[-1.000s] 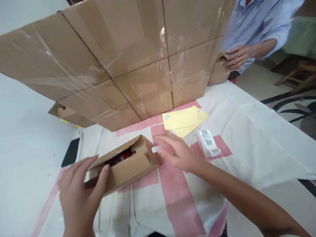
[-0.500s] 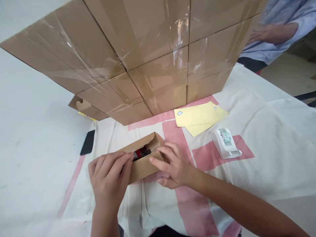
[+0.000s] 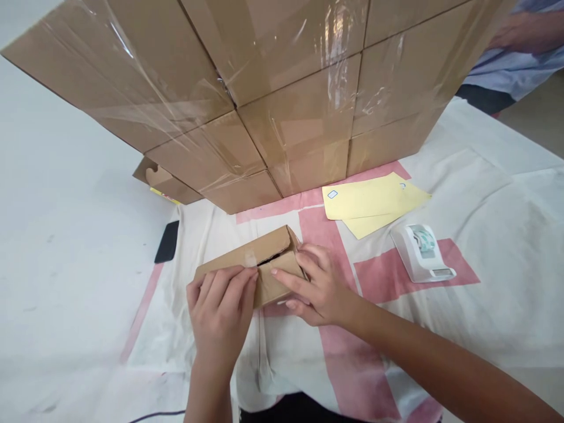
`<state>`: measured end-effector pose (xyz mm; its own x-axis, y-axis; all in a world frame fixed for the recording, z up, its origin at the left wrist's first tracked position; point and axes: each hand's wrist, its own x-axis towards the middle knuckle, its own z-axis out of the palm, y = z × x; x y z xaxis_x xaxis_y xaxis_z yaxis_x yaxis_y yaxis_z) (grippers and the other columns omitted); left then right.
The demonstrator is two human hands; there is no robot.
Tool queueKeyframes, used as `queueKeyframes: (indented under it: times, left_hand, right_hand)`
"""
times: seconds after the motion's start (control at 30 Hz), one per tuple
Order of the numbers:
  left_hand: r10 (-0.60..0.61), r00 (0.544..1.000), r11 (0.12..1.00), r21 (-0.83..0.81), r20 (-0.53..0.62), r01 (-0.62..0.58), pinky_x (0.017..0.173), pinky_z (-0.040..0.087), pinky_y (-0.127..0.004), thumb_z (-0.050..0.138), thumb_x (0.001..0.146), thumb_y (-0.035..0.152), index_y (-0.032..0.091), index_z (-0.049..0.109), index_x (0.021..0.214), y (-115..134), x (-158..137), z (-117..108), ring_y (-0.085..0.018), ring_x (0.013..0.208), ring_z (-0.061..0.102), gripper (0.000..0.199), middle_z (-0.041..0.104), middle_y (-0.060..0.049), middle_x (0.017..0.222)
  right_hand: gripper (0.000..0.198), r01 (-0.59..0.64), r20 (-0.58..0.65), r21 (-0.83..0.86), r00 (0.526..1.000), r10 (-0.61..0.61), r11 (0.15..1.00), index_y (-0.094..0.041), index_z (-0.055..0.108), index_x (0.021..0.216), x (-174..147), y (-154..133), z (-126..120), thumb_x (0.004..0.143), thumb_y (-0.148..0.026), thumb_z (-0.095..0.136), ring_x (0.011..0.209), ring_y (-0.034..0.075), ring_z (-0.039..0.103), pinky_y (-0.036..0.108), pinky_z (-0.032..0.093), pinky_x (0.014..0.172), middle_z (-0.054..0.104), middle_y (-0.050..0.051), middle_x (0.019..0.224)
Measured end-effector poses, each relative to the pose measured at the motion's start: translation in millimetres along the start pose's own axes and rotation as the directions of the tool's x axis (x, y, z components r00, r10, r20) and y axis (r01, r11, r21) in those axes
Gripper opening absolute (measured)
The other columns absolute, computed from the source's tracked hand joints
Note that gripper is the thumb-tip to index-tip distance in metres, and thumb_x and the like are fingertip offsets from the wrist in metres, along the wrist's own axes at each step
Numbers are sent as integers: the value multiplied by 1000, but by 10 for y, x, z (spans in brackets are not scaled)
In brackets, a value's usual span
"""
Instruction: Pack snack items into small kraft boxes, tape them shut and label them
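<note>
A small brown cardboard box (image 3: 238,254) lies at a slant on the cloth between my hands. Its top flaps nearly meet, leaving a narrow dark gap towards the right end. My left hand (image 3: 224,296) grips the near side, thumb and fingertips pinched at the flap edge. Close to those fingertips, what looks like a bit of clear tape (image 3: 251,258) sits on the top. My right hand (image 3: 318,283) is bent around the right end, with fingers pressing the near flap and the end. The contents are hidden now.
Behind stands a wall of taped cardboard boxes (image 3: 304,126). Yellow paper sheets (image 3: 368,198) and a white tape dispenser (image 3: 420,254) lie to the right. On the left are a black flat object (image 3: 167,242) and an open carton (image 3: 170,183). Another person's arm (image 3: 529,32) shows at upper right.
The flaps have come down over the opening, covering the red and black item seen inside before. The view has shifted a little. Both hands stay on the box.
</note>
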<state>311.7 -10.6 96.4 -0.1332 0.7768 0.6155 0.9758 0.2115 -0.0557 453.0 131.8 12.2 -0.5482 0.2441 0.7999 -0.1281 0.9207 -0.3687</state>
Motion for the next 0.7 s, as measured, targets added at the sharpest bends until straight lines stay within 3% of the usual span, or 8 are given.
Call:
queueKeyframes:
  times: [0.27, 0.5, 0.7]
  left_hand:
    - [-67, 995, 995, -62, 71, 72, 81, 40, -38, 65, 92, 9, 21, 65, 97, 48, -30, -16, -21, 86, 64, 13, 72, -3, 94]
    - [-72, 982, 979, -175, 174, 103, 95, 43, -40, 60, 94, 6, 22, 64, 101, 8, -16, -29, -21, 102, 68, 18, 75, -4, 107]
    - [-39, 992, 986, -159, 123, 59, 99, 44, -43, 61, 92, 3, 22, 64, 100, 25, -43, -26, -20, 99, 71, 21, 77, -3, 105]
  right_hand:
    - [43, -51, 15, -29, 999, 52, 998, -22, 68, 125, -3, -60, 0, 93, -44, 52, 116, 35, 42, 56, 46, 98, 55, 13, 114]
    - [42, -49, 18, -13, 999, 49, 999, -19, 69, 124, -14, -64, 7, 95, -43, 51, 118, 36, 43, 56, 46, 97, 54, 15, 115]
    - [41, -59, 16, -13, 998, 59, 998, -19, 69, 122, 7, -68, 0, 95, -42, 51, 115, 35, 43, 56, 48, 96, 54, 14, 112]
